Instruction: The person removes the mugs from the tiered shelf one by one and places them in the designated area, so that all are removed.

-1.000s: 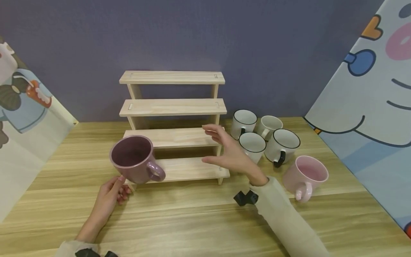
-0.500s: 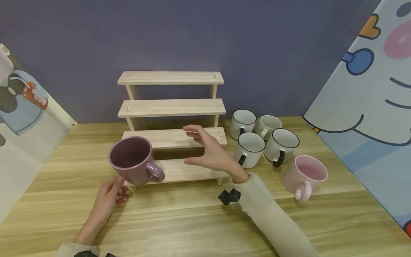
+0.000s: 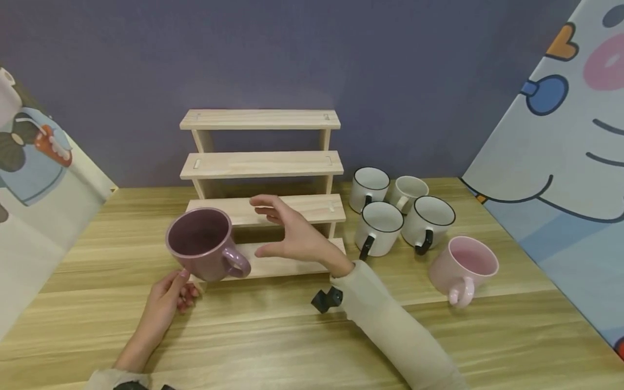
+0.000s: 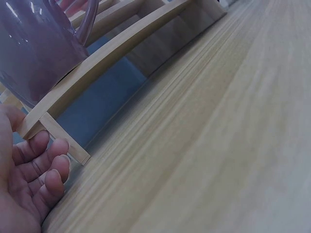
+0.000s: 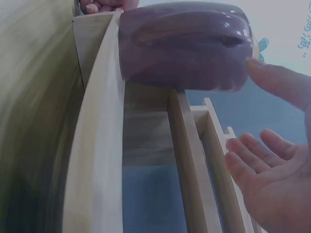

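A purple mug (image 3: 207,265) stands upright at the left end of the lowest step of a four-tier wooden shelf (image 3: 263,162), its handle pointing right. My left hand (image 3: 166,295) is at that step's left front corner, the thumb by the top edge and the fingers curled beside the leg; it pinches the board end (image 4: 36,116). Just right of the mug, my right hand (image 3: 297,238) hovers over the lower steps with thumb and fingers spread. In the right wrist view, its thumb tip comes close to the mug (image 5: 184,53); contact there is unclear.
Right of the shelf stand several white mugs, some black-rimmed, such as this front white mug (image 3: 380,230). A pink mug (image 3: 465,265) stands nearer, handle toward me. A dark wall (image 3: 414,81) rises behind the wooden table (image 3: 263,336).
My right hand has moved left across the shelf toward the purple mug, its fingers still spread. The left hand and the mugs have stayed in place.
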`<state>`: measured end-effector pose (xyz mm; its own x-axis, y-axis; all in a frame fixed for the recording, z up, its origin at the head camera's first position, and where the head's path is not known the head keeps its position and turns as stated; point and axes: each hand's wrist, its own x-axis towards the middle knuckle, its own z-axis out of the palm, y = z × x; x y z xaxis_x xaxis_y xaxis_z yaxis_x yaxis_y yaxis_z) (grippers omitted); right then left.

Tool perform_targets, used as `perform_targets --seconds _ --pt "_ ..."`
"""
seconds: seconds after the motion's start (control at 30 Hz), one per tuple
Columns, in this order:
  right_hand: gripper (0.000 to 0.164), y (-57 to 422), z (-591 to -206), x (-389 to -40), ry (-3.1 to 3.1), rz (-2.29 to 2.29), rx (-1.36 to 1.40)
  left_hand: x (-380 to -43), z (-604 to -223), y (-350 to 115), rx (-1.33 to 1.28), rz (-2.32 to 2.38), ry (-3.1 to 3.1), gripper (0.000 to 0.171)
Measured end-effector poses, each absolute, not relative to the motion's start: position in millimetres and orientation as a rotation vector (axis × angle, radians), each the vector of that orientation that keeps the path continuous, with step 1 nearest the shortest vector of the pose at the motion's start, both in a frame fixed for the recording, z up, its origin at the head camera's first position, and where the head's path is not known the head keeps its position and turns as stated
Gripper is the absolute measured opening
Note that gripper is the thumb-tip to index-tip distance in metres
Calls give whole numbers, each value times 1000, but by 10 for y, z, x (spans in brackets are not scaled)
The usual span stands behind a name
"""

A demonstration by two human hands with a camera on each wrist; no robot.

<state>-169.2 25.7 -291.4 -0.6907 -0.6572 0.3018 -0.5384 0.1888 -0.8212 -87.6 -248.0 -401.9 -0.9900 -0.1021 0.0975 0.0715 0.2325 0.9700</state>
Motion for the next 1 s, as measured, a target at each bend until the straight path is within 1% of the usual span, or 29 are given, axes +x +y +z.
perform_targets --seconds 0.47,0.73,1.0 --pt "88 -9 -2987 -1727 2166 -1578 -1239 -879 -4032 -2481 26 -1876 -2343 33" --pt "86 -124 -3018 -1757 2078 -1607 -1267 -892 -4041 -2484 29 -1878 -2348 32" --pt "93 -183 -3053 -1780 2021 -1620 -1206 -885 -4039 -2488 46 -1837 -2383 35"
